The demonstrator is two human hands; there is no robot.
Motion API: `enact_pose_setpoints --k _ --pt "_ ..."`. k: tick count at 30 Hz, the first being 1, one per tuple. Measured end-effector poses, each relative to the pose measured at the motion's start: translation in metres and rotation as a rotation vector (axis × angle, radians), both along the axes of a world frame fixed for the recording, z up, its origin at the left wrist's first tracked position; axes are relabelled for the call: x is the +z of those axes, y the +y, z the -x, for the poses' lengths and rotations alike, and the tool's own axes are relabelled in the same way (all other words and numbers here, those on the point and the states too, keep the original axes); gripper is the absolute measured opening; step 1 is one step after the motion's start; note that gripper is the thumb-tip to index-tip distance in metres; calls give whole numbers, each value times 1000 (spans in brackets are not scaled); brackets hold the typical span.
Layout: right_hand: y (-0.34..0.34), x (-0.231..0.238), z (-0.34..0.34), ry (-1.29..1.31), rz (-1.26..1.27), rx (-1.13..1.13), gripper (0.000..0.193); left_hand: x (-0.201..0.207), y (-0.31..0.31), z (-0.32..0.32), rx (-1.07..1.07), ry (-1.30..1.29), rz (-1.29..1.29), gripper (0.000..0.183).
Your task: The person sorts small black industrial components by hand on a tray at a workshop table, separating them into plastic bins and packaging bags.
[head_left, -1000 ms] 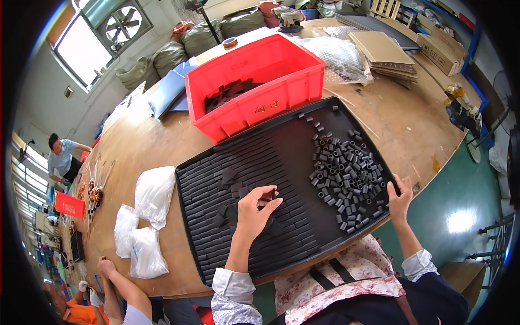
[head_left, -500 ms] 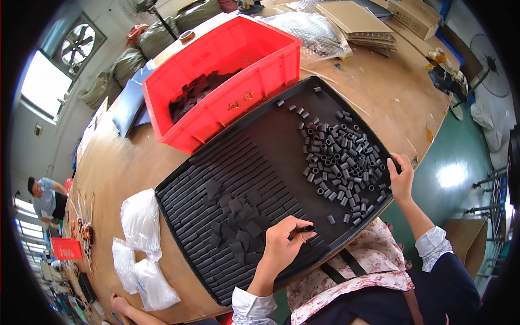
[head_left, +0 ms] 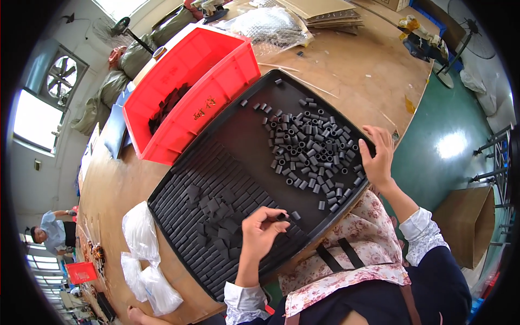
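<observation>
In my left hand (head_left: 257, 233), closed in a pinch, is a small black tube (head_left: 281, 216), partly covered by the fingers. Just right of those fingertips a loose grey-black tube (head_left: 295, 215) lies on the large black tray (head_left: 238, 127). My right hand (head_left: 379, 157) grips the tray's right rim, thumb on the inner side and fingers outside. A heap of short black tubes (head_left: 311, 143) fills the tray's right part. Tight rows of black pieces (head_left: 181, 222) cover its left part, with several flat black squares (head_left: 219, 211) scattered on top.
A red plastic bin (head_left: 200, 116) holding dark flat pieces stands beyond the tray. White plastic bags (head_left: 141, 233) lie at the left on the wooden table (head_left: 346, 70). Bubble wrap (head_left: 265, 27) and cardboard sheets (head_left: 319, 8) are at the back. Another person (head_left: 54, 230) stands far left.
The view has shifted, so the tray and bin appear further left. My left hand keeps its pinch on the tube, beside a loose one. My right hand's fingers have spread further around the rim.
</observation>
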State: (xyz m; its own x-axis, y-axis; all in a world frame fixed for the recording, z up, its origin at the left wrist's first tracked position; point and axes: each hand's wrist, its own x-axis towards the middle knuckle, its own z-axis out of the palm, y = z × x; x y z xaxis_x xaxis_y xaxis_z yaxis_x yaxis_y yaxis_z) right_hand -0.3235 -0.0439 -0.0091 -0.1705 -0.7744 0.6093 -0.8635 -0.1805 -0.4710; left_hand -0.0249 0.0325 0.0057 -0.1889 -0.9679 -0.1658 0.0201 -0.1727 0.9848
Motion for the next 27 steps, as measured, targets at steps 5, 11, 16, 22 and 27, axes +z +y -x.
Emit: enact_pose_setpoints --k 5,11,16,22,27 --pt "24 30 -55 -84 -173 828 27 10 6 -2 261 -62 31 20" --pt "31 0 -90 1 -357 1158 32 23 28 19 396 -98 -7 21" --pt "37 -11 -85 60 -329 1151 23 14 41 38 484 -77 -73 23" --pt "28 -6 -72 35 -340 1071 19 5 51 52 542 0 -67 24" --pt "7 -5 -58 -23 -388 1146 21 2 61 45 521 -2 -31 24"
